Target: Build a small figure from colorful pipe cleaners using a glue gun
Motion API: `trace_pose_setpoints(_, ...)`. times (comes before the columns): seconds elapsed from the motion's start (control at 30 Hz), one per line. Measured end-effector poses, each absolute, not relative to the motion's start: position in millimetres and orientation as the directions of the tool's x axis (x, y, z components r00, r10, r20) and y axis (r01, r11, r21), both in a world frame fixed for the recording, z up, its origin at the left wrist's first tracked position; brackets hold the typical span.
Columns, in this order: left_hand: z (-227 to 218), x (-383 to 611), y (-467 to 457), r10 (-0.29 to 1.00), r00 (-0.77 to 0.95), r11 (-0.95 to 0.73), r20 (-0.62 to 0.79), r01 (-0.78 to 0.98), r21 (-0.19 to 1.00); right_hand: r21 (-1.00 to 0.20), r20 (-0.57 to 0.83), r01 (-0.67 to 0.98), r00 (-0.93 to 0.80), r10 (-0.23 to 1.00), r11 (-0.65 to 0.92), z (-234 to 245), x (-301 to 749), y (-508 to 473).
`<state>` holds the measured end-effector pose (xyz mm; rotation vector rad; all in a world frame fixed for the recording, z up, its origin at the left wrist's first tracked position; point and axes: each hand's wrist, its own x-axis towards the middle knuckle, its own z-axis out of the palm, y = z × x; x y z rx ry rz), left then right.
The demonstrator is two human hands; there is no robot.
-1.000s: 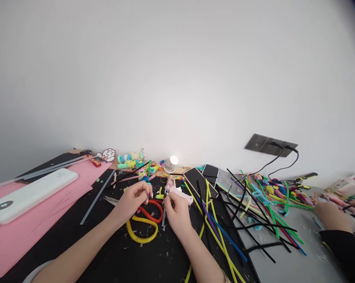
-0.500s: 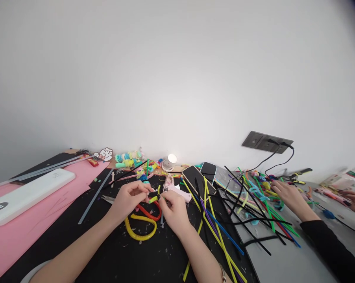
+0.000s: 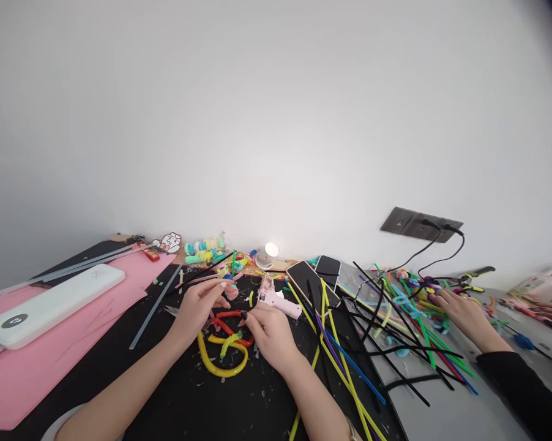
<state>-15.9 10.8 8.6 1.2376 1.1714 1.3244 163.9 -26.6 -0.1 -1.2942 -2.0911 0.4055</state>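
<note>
My left hand (image 3: 197, 309) is closed in a pinch, its fingertips at a small pinkish piece (image 3: 231, 290); whether they grip it I cannot tell. Opposite it, my right hand (image 3: 269, 334) has its fingers pressed together. A dark spot shows at its fingertips, too small to name. Below and between both hands lie scissors with red and yellow handles (image 3: 221, 371), their blades partly hidden by my left hand. A short yellow-green fuzzy piece (image 3: 229, 344) rests across the handles. Just beyond my right hand is a pink glue gun (image 3: 280, 302).
Loose pipe cleaners (image 3: 344, 361) spread to the right, beside two phones (image 3: 306, 280). A lit lamp (image 3: 270, 250) stands by the wall. Pink sheets (image 3: 87, 331) and a white device (image 3: 60, 300) lie left. Another person's hand (image 3: 464, 315) is among colourful pieces at right.
My hands have moved apart. The yellow-green piece, between my fingers before, now lies on the scissors handles. The view has shifted slightly, and the other person's hand stays among the colourful pieces.
</note>
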Motion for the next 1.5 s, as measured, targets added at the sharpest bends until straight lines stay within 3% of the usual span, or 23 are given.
trace_pose_setpoints(0.2, 5, -22, 16, 0.98, -0.141, -0.102, 0.143, 0.265, 0.959, -0.496, 0.481, 0.833, 0.028, 0.876, 0.245, 4, 181, -16)
trace_pose_setpoints(0.4, -2, -27, 27, 0.943, -0.161, -0.176, 0.29, 0.499, 0.849, -0.37, 0.335, 0.929, 0.142, 0.931, -0.009, -4, 190, -11)
trace_pose_setpoints(0.63, -8, -20, 44, 0.983, -0.124, -0.019, 0.138, 0.673, 0.739, -0.322, 0.252, 0.946, 0.121, 0.96, -0.034, -6, 191, -6)
trace_pose_setpoints(0.77, -2, -18, 51, 0.994, -0.104, 0.092, -0.022, 0.746, 0.66, -0.345, 0.313, 0.938, 0.144, 0.939, -0.029, -2, 191, -6)
trace_pose_setpoints(1.03, 1, -24, 44, 0.987, -0.068, 0.159, -0.146, 0.548, 0.821, -0.543, 0.526, 0.825, 0.186, 0.83, 0.159, 3, 192, -6)
trace_pose_setpoints(1.13, 0, -30, 38, 0.963, 0.014, 0.254, -0.269, 0.287, 0.924, -0.647, 0.515, 0.73, 0.205, 0.832, 0.221, 2, 193, -6)
trace_pose_setpoints(1.23, -1, -37, 35, 0.926, 0.153, 0.346, -0.344, 0.019, 0.938, -0.704, 0.51, 0.665, 0.229, 0.829, 0.249, -1, 194, -7)
trace_pose_setpoints(1.4, 3, -33, 27, 0.898, 0.281, 0.405, -0.338, -0.229, 0.885, -0.761, 0.519, 0.579, 0.276, 0.809, 0.291, -3, 193, -7)
trace_pose_setpoints(1.5, 5, -23, 22, 0.95, 0.189, 0.276, -0.247, -0.145, 0.95, -0.788, 0.526, 0.518, 0.284, 0.802, 0.333, -5, 194, -6)
